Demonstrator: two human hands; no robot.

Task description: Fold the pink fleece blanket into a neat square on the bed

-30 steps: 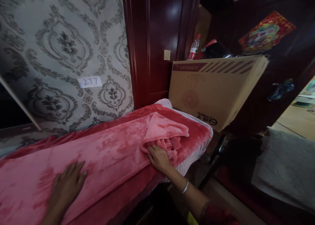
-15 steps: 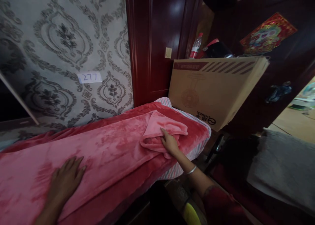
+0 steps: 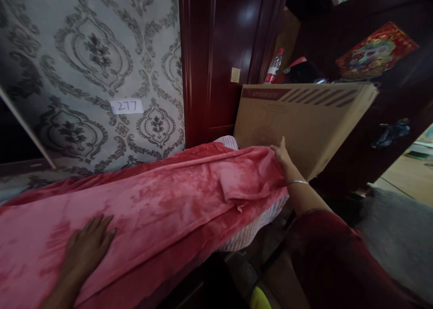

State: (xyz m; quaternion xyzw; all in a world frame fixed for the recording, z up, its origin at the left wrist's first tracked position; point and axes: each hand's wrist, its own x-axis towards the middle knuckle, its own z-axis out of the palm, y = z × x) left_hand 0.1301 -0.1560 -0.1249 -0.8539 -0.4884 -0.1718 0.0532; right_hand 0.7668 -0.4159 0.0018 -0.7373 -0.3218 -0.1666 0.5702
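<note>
A pink plush blanket (image 3: 176, 187) is laid lengthwise, with a folded flap near its right end. My left hand (image 3: 88, 245) rests flat on its left part, fingers stretched out. At the far right end, my right hand (image 3: 281, 153) grips the blanket's edge between thumb and fingers and holds that corner raised, close to the cardboard box. Beneath lies a darker red plush layer (image 3: 179, 255), and under that shows a striped cloth (image 3: 252, 230).
A large cardboard box (image 3: 304, 119) leans at the right end, a red-capped bottle (image 3: 274, 66) behind it. Patterned wall (image 3: 98, 52) and a dark red wooden panel (image 3: 216, 52) border the back. A grey cover (image 3: 395, 237) lies at the right.
My right hand has moved right and up, drawing the bunched blanket end out toward the box. My left hand has stayed almost in place. The view has shifted slightly.
</note>
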